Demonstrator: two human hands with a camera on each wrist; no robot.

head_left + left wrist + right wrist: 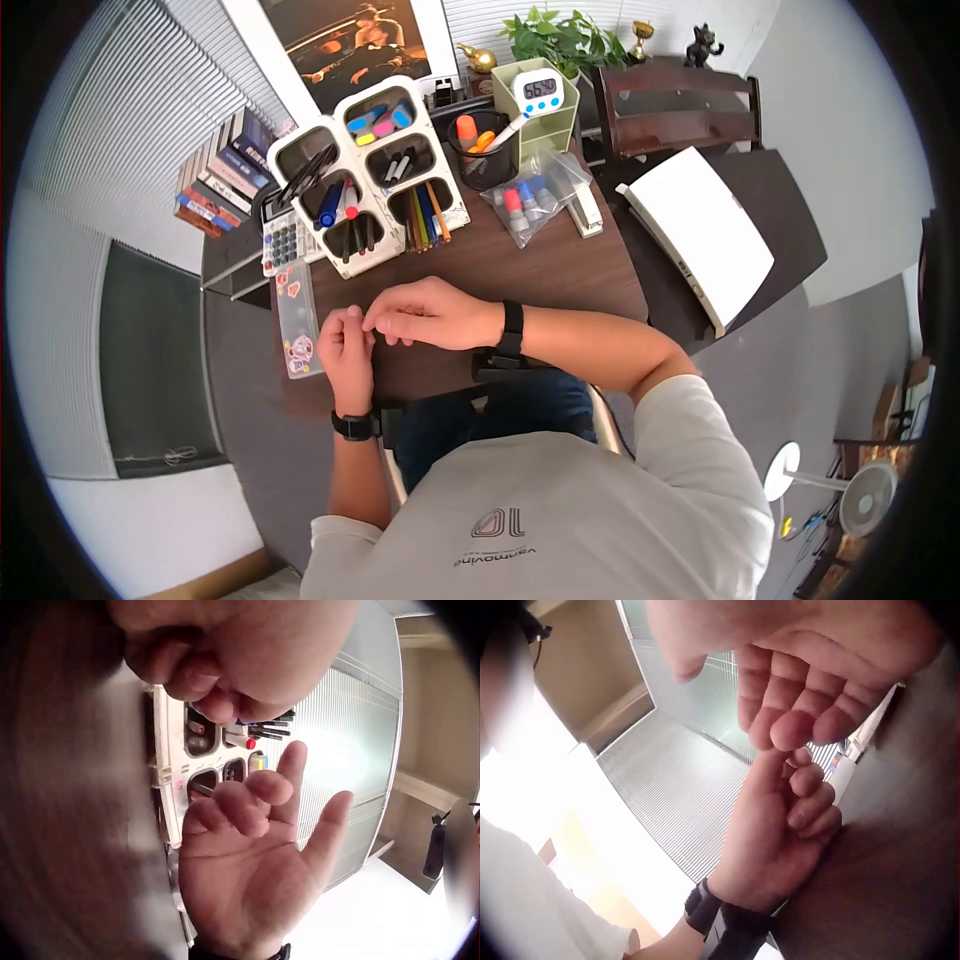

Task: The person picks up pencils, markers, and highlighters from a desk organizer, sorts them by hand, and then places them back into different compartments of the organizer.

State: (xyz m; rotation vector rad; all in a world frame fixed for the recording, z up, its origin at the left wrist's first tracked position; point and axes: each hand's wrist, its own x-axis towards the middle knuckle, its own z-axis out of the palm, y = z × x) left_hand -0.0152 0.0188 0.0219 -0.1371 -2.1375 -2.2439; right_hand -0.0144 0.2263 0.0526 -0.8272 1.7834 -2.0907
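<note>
Both hands meet over the near left part of the brown desk [560,290], and no object shows in either. My left hand [347,355] has its fingers loosely curled, as the left wrist view also shows. Above and to its right, my right hand [425,315] bends down with relaxed fingers, its fingertips right at the left fingertips. In the right wrist view the right palm [810,660] faces the camera, fingers slightly bent. Beside the left hand lies a clear flat case with stickers [297,325]. Beyond both hands stands a white desk organizer [380,259] filled with pens, pencils and markers.
Right of the organizer are a black mesh pen cup [484,178], a clear bag of small bottles [535,205] and a white stapler [586,213]. A calculator [284,248] and books [225,175] stand left. A thick white binder [705,235] lies far right.
</note>
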